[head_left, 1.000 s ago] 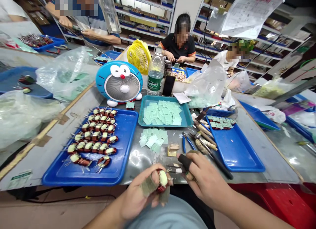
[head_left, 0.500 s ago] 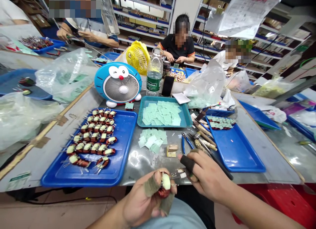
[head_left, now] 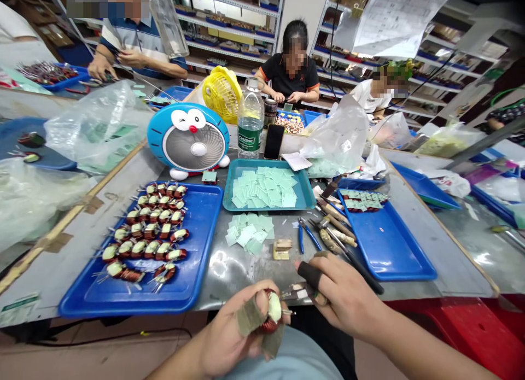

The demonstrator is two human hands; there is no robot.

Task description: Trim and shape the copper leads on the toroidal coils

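My left hand [head_left: 223, 336], with tape around its thumb and a finger, is closed around a copper-wound coil [head_left: 273, 308]. A pale cream block faces up on the coil, and wire leads stick out to its right. A dark sleeve covers one finger of my right hand [head_left: 350, 303], which pinches a small metal-tipped tool [head_left: 298, 291]. The tool's tip is at the coil's leads; its handle is hidden in the fingers. Rows of similar coils [head_left: 151, 249] lie in the blue tray [head_left: 176, 300] at left.
Pale green sheets [head_left: 266, 187] fill a teal tray [head_left: 230, 202], with more loose in front. Beside a small wooden block [head_left: 282, 249] are blue-handled pliers [head_left: 308, 235] and wooden-handled tools [head_left: 340, 232]. Another blue tray [head_left: 394, 249] stands right. A fan [head_left: 188, 139] and bottle [head_left: 250, 123] stand behind.
The view has shifted slightly, so the bench appears further left. The tool's tip has come closer to the coil's leads; both hands keep their grips.
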